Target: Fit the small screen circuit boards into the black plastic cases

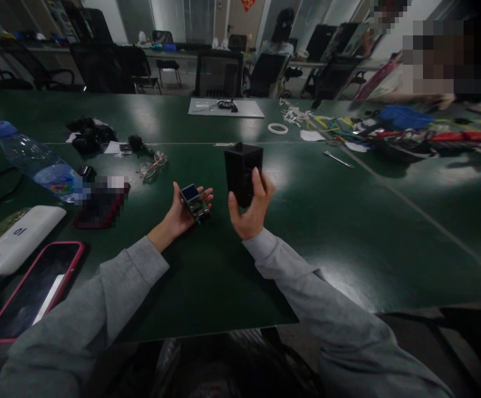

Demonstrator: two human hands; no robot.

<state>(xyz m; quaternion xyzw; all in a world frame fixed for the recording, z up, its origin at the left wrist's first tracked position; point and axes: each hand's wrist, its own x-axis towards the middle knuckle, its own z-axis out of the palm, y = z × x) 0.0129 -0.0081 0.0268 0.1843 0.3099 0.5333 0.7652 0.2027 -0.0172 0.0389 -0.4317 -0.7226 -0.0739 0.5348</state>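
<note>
My left hand (182,213) lies palm up over the dark green table (327,221). A small circuit board with a blue screen (194,202) rests in its fingers. Just to the right, my right hand (252,209) grips a black box-shaped casing (242,171) from below, thumb on one side and fingers on the other. The casing stands upright, a little above the table. Both arms wear grey sleeves.
At the left lie a phone in a pink case (33,290), a white power bank (19,237), a water bottle (37,163) and glasses (153,165). A tape roll (277,129), a grey mat (226,108) and tangled cables (410,132) lie farther back. Office chairs stand beyond.
</note>
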